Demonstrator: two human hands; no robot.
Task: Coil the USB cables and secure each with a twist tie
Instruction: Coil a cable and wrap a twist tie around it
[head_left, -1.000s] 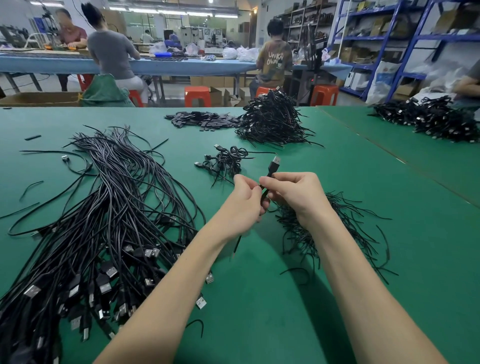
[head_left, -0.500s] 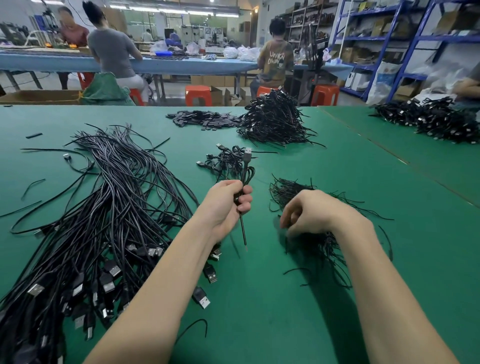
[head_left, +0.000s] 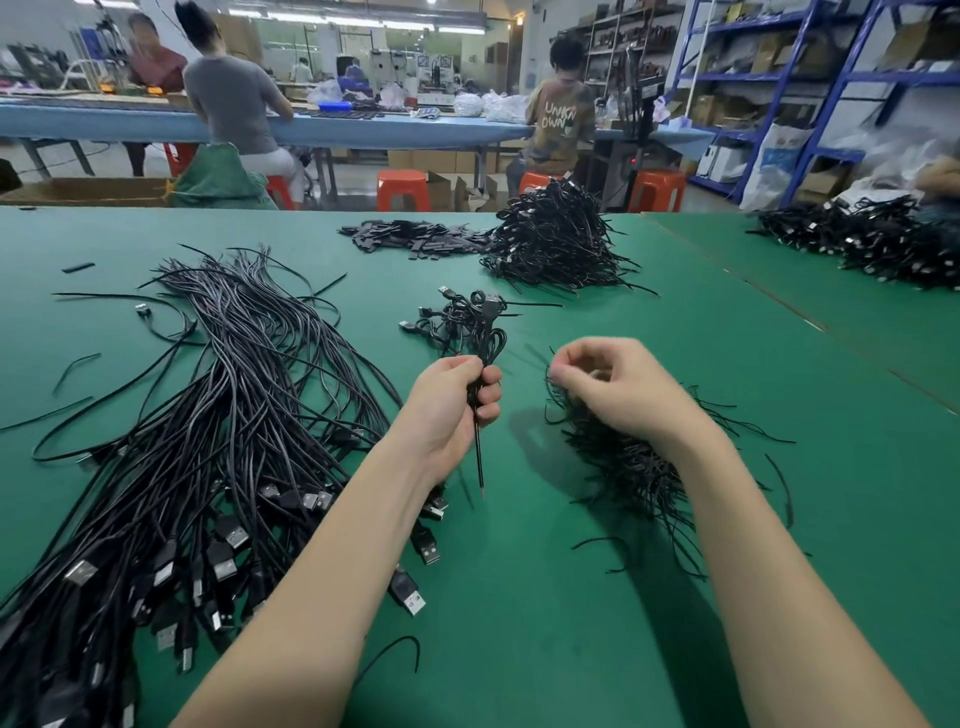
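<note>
My left hand (head_left: 452, 400) grips a black USB cable (head_left: 488, 338) folded into a narrow coil. Its plug points up and its thin tail hangs down below my fist. My right hand (head_left: 618, 389) hovers just above the pile of black twist ties (head_left: 628, 467), fingers curled, thumb and forefinger pinching what looks like one thin tie (head_left: 548, 395) that trails down from the fingertips. A wide spread of loose uncoiled USB cables (head_left: 218, 415) lies to the left, plugs towards me.
A few tied coils (head_left: 452, 317) lie just beyond my left hand, with a large heap of them (head_left: 550, 239) further back, beside flat black strips (head_left: 410, 236). Another cable heap (head_left: 872, 239) sits far right. The green table (head_left: 571, 623) runs under everything. People work at benches behind.
My hands parted: the left kept the coiled cable and moved left, while the right dropped onto the twist tie pile and has now lifted off it with fingers pinched.
</note>
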